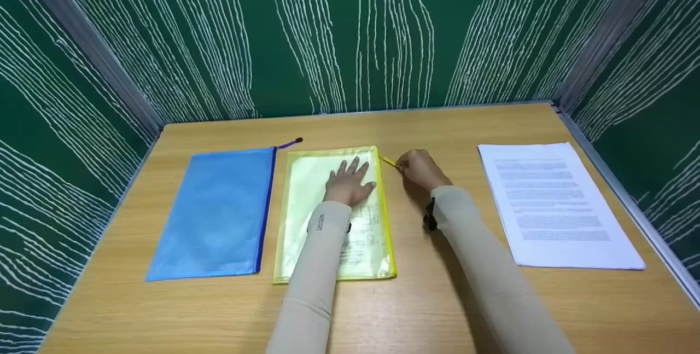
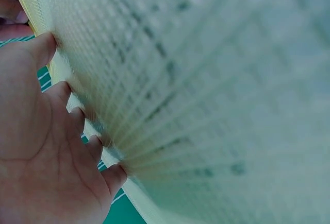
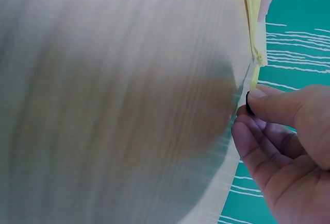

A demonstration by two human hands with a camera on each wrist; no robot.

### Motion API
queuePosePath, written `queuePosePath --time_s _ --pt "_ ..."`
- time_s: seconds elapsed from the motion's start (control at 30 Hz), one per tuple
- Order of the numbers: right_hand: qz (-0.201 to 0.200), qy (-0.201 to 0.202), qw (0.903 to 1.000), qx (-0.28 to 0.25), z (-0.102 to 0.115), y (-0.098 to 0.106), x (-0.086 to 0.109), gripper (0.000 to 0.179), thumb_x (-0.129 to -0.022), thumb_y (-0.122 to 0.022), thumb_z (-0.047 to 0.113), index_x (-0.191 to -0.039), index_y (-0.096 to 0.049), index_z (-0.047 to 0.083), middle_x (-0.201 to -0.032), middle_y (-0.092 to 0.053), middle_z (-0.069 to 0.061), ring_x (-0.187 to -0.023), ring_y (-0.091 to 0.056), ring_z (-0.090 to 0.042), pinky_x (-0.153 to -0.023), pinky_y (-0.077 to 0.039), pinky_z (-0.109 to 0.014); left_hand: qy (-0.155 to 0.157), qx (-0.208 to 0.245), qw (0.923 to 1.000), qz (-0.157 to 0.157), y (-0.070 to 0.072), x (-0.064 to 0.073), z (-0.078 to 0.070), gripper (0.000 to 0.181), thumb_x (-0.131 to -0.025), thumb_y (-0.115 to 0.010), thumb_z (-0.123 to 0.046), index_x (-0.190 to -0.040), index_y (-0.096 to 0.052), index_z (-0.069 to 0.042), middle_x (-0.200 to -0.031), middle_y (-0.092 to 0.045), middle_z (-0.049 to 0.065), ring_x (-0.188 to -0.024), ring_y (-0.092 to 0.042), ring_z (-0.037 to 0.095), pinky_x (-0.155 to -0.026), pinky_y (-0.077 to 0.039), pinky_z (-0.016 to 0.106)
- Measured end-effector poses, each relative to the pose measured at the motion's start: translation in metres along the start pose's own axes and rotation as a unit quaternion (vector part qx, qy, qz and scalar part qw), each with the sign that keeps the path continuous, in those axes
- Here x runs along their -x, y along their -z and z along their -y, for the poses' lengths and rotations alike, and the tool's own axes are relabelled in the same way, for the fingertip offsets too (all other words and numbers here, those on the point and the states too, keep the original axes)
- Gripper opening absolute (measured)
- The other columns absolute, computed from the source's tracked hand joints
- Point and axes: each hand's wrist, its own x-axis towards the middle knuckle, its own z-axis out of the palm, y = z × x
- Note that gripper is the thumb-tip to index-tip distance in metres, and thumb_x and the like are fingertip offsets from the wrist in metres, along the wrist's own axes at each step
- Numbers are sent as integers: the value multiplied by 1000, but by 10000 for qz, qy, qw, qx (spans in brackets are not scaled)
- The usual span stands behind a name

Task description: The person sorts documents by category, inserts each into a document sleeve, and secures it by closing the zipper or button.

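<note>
A yellow zip folder (image 1: 295,206) with printed paper inside lies flat in the middle of the table in the head view. My left hand (image 1: 348,183) rests on its upper part, fingers spread; in the left wrist view the fingertips (image 2: 117,175) press on its mesh surface. At the folder's top right corner my right hand (image 1: 422,169) pinches the yellow zipper pull (image 1: 389,161). The right wrist view shows the pull's black end (image 3: 249,103) between thumb and fingers, with the yellow zip edge (image 3: 252,18) above it.
To the left lies a blue zip folder (image 1: 219,212) with a purple pull (image 1: 289,143) at its top right corner. A stack of printed paper (image 1: 558,206) lies on the right side of the wooden table (image 1: 437,305). Green panels (image 1: 350,36) with white lines stand around the table.
</note>
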Motion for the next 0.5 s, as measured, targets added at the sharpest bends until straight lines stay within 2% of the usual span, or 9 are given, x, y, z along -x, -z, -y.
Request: queuePosePath --time_s 0.2,0.5 --pt "-10 99 9999 -16 -2 0 1 24 -89 -57 -5 -108 -72 -1 -113 -68 -19 -107 -64 -31 -95 -52 -44 8 -1 10000 10 -2 -2 0 63 -99 -34 -54 -155 -15 -30 -163 -4 -6 -151 -2 24 -121 -7 49" --pt "161 16 9999 30 -3 4 4 24 -89 -59 -4 -109 -71 0 -112 -68 -19 -102 -63 -29 -91 -53 -42 57 10 10000 20 0 -2 -2 63 -99 -34 -54 -155 -16 -30 -163 -5 -6 -151 -2 24 -121 -8 50"
